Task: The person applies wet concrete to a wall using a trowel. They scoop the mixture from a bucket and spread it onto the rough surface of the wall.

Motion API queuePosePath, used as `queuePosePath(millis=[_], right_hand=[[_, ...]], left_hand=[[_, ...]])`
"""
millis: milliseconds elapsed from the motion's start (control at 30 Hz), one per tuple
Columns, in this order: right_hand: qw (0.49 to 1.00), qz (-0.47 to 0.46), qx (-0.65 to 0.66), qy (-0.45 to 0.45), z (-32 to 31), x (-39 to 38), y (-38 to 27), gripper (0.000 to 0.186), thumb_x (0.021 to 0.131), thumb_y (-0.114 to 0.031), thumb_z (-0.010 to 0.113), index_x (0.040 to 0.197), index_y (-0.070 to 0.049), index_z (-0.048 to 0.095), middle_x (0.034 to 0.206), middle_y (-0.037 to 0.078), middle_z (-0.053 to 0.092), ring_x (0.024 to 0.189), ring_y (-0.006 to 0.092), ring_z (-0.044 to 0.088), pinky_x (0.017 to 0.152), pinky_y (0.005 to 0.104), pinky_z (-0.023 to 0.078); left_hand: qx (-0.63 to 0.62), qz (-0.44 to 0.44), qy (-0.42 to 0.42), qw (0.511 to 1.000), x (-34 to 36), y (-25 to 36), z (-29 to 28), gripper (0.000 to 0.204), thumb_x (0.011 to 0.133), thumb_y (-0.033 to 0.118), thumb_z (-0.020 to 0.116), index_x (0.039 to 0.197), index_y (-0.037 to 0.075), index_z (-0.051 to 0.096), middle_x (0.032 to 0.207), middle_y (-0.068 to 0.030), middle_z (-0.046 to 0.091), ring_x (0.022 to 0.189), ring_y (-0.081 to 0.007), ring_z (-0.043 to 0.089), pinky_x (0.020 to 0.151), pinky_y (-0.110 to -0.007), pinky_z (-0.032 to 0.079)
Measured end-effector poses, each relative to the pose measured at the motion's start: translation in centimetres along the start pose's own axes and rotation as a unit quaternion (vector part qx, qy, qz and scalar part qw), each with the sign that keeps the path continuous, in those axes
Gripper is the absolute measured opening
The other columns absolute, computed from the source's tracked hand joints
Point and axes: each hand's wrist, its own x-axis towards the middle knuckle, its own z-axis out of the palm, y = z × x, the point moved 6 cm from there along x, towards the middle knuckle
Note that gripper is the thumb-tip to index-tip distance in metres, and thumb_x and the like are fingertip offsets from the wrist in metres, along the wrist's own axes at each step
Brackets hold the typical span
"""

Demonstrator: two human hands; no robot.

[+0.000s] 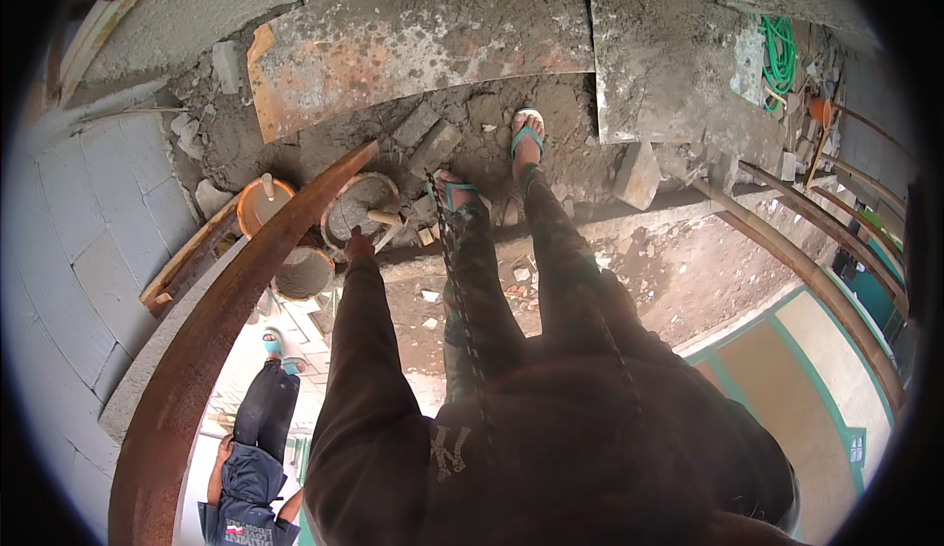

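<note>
My left arm reaches down to a round bucket (332,213) of wet grey mortar (362,202). At its near rim, my left hand (360,244) is closed, its fingers small and partly hidden. A trowel with a pale wooden handle (384,217) rests across the bucket's right side, just beyond the hand. Beside these, a second mortar-filled bucket (305,273) stands to the left. An orange-rimmed bucket (264,204), with a handle sticking up in it, is farther left. My right hand does not show.
A reddish wooden beam (246,271) slants past the buckets. Broken blocks (433,148) lie by my sandalled feet. Mortar-stained sheets (423,39) cover the ground ahead. Poles (806,275) and a green hose (780,59) are at right. Another person (251,467) stands below left.
</note>
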Motion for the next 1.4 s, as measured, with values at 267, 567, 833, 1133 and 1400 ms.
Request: queuePosePath(millis=[267,567,833,1133,1400], right_hand=[[0.968,-0.062,0.185,0.155,-8.0,-2.7,-0.7,0.053,0.093,-0.044,0.073,0.121,0.0,0.065,0.114,0.024,0.072,0.112,0.0409,0.068,0.094,0.0454,0.053],[0.974,-0.097,0.155,0.131,-14.0,7.7,1.4,0.06,0.094,-0.054,0.069,0.122,-0.001,0.07,0.118,0.025,0.072,0.113,0.0418,0.068,0.097,0.0463,0.052],[0.983,-0.155,0.012,0.096,-22.9,24.5,-2.4,0.051,0.093,-0.049,0.069,0.119,-0.005,0.07,0.122,0.023,0.071,0.117,0.0431,0.065,0.101,0.0477,0.051],[0.976,-0.207,0.024,-0.066,-23.6,41.0,-15.0,0.073,0.093,-0.059,0.066,0.13,0.003,0.064,0.126,0.027,0.068,0.122,0.0394,0.065,0.103,0.0437,0.051],[0.986,-0.04,0.119,-0.105,-15.8,47.0,-27.2,0.068,0.098,-0.055,0.063,0.131,0.005,0.061,0.102,0.022,0.074,0.088,0.03,0.075,0.075,0.0442,0.061]], left_hand=[[0.287,0.17,-0.025,0.942,-13.0,14.0,-0.1,0.058,0.09,0.032,0.076,0.142,0.023,0.051,0.109,-0.0156,0.075,0.106,-0.0358,0.072,0.087,-0.051,0.057],[-0.23,0.215,0.019,0.949,-23.4,36.6,2.6,0.032,0.089,0.03,0.075,0.106,0.004,0.073,0.085,-0.0155,0.073,0.079,-0.0327,0.071,0.07,-0.052,0.051],[-0.208,0.221,-0.064,0.951,-17.5,50.8,12.5,0.032,0.093,0.031,0.07,0.093,-0.002,0.07,0.08,-0.0132,0.07,0.072,-0.0289,0.064,0.066,-0.052,0.044],[-0.163,0.229,0.004,0.96,-10.0,63.7,15.7,0.034,0.095,0.024,0.065,0.112,-0.005,0.069,0.091,-0.0146,0.074,0.083,-0.0268,0.069,0.076,-0.04,0.052],[-0.294,0.248,0.046,0.922,-6.7,60.3,12.0,0.032,0.098,0.029,0.07,0.109,-0.001,0.074,0.094,-0.0141,0.078,0.088,-0.0223,0.073,0.079,-0.037,0.054]])
